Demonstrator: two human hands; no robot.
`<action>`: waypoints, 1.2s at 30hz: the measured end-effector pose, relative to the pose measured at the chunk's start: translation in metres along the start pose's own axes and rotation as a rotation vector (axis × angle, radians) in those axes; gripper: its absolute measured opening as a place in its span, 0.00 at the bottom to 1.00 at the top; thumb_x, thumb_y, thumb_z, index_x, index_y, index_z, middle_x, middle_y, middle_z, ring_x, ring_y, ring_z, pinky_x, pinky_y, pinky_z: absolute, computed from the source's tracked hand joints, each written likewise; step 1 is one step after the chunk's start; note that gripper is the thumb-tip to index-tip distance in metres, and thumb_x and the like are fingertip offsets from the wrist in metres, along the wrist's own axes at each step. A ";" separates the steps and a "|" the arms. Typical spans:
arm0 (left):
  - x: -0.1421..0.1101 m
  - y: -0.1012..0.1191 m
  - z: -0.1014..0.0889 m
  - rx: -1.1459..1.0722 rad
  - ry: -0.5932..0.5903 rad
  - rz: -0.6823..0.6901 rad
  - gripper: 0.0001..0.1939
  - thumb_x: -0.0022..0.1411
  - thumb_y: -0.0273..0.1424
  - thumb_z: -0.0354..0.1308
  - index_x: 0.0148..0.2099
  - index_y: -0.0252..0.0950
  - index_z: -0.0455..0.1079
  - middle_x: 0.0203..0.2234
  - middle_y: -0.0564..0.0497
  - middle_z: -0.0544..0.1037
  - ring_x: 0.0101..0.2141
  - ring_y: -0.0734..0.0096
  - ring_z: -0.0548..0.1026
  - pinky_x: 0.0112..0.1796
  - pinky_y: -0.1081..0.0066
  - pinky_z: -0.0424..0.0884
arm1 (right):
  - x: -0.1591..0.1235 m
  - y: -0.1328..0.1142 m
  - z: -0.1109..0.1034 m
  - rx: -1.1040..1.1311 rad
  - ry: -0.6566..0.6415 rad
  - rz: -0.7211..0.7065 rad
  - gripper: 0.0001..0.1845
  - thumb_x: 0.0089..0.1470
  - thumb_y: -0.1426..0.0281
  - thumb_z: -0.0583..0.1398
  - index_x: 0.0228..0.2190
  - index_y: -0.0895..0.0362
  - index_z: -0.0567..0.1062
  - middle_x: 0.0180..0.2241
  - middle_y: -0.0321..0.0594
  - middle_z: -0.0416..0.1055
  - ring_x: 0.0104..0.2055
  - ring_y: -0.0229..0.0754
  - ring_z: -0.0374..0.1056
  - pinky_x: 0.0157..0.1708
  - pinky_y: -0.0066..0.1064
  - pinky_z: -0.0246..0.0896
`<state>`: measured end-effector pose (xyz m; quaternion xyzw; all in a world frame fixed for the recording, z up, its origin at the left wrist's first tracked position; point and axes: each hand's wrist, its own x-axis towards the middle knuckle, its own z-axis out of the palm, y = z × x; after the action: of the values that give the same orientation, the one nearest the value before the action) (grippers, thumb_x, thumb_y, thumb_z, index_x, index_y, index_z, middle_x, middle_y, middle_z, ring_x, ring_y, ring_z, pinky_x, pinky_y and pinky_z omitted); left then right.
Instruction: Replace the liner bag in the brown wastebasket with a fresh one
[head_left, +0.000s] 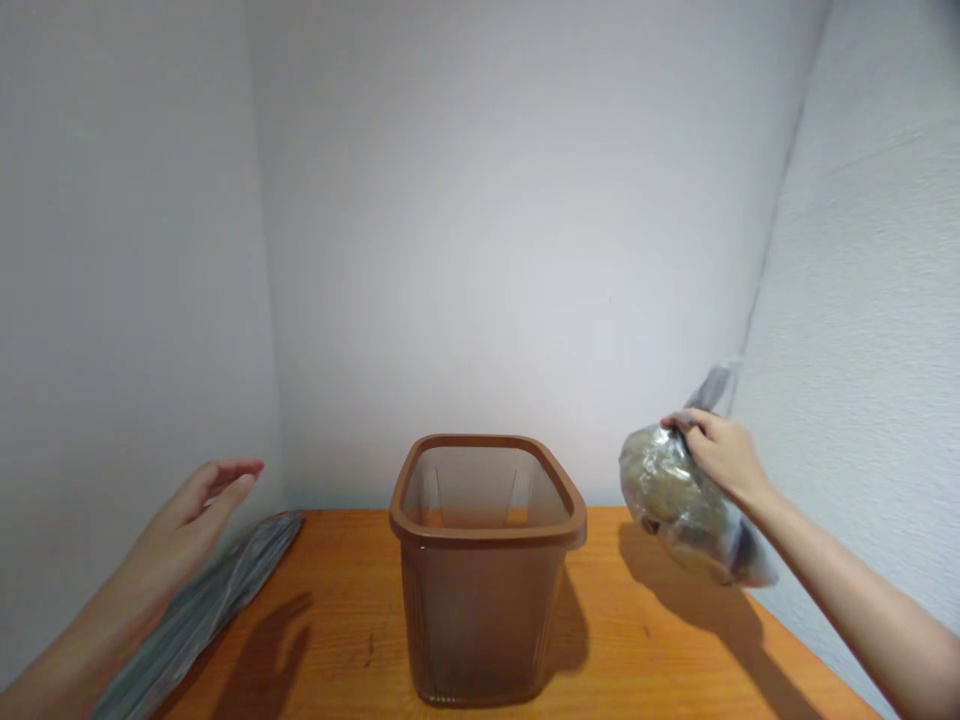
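Observation:
On the right, my right hand point(716, 450) is closed round the gathered neck of a clear plastic bag point(667, 490) with greenish-brown and dark contents. The bag hangs above the table, and its shadow falls below it. What exactly is inside cannot be made out. My left hand point(206, 500) is raised at the left with its fingers stretched out, holding nothing. Below and beside it lies a long, flattened dark grey-green plastic bag point(217, 590). Between my hands stands an upright brown see-through plastic bin point(480, 620) with a thicker brown rim, apart from both.
The orange-brown wooden table point(352, 600) carries the bin and the dark plastic. A pale back wall point(465, 250) rises behind it, with side walls close at the left and right. The table's right edge runs under my right arm.

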<state>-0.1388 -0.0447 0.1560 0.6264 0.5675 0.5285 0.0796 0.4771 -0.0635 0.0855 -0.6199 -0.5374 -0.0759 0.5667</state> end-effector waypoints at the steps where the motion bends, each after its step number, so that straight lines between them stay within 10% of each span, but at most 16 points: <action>1: -0.003 -0.005 -0.005 0.006 -0.007 0.000 0.17 0.57 0.49 0.54 0.44 0.47 0.71 0.47 0.50 0.77 0.55 0.47 0.70 0.62 0.46 0.57 | -0.010 0.016 0.008 -0.033 -0.032 0.022 0.13 0.49 0.70 0.54 0.27 0.53 0.79 0.35 0.46 0.79 0.42 0.52 0.74 0.48 0.43 0.64; 7: -0.018 -0.019 -0.023 0.048 -0.030 -0.001 0.19 0.57 0.54 0.54 0.43 0.49 0.71 0.44 0.53 0.79 0.53 0.49 0.71 0.62 0.46 0.58 | -0.058 0.090 0.049 -0.109 -0.188 0.116 0.11 0.43 0.66 0.56 0.26 0.51 0.78 0.35 0.49 0.81 0.41 0.60 0.76 0.46 0.50 0.69; 13: -0.034 -0.013 -0.008 -0.022 -0.146 -0.048 0.25 0.58 0.55 0.54 0.46 0.41 0.70 0.46 0.45 0.77 0.52 0.52 0.73 0.59 0.52 0.64 | -0.084 0.108 0.078 -0.168 -0.262 0.032 0.16 0.45 0.64 0.58 0.36 0.52 0.79 0.48 0.58 0.75 0.47 0.63 0.73 0.49 0.51 0.66; 19: -0.040 0.024 0.054 -0.093 -0.369 -0.123 0.35 0.58 0.63 0.42 0.44 0.36 0.68 0.48 0.40 0.76 0.45 0.57 0.77 0.46 0.60 0.74 | -0.099 0.047 0.078 -0.517 -0.066 -0.218 0.30 0.56 0.55 0.53 0.55 0.55 0.71 0.58 0.62 0.64 0.49 0.71 0.67 0.44 0.61 0.62; 27: -0.038 0.067 0.115 0.006 -0.648 -0.162 0.26 0.60 0.53 0.49 0.44 0.34 0.70 0.36 0.44 0.80 0.32 0.61 0.78 0.28 0.67 0.75 | -0.130 -0.079 0.085 0.330 -0.391 0.084 0.34 0.63 0.47 0.41 0.44 0.57 0.76 0.36 0.48 0.78 0.36 0.50 0.73 0.41 0.40 0.69; 31: -0.057 0.052 0.113 0.085 -0.546 0.001 0.18 0.64 0.43 0.46 0.40 0.34 0.67 0.34 0.45 0.78 0.36 0.61 0.77 0.39 0.63 0.75 | -0.150 -0.100 0.087 0.363 -0.340 0.017 0.29 0.63 0.48 0.47 0.47 0.56 0.74 0.44 0.48 0.77 0.46 0.52 0.72 0.50 0.41 0.66; 36: -0.109 0.002 0.112 0.183 -0.447 0.174 0.26 0.69 0.43 0.39 0.60 0.30 0.58 0.58 0.34 0.69 0.60 0.54 0.67 0.60 0.55 0.59 | -0.212 -0.077 0.116 0.424 -0.341 -0.013 0.31 0.64 0.55 0.50 0.62 0.57 0.60 0.63 0.52 0.63 0.64 0.51 0.59 0.63 0.46 0.54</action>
<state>-0.0315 -0.0760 0.0475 0.7788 0.5251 0.3282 0.1004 0.2722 -0.1122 -0.0556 -0.4879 -0.6329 0.1404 0.5846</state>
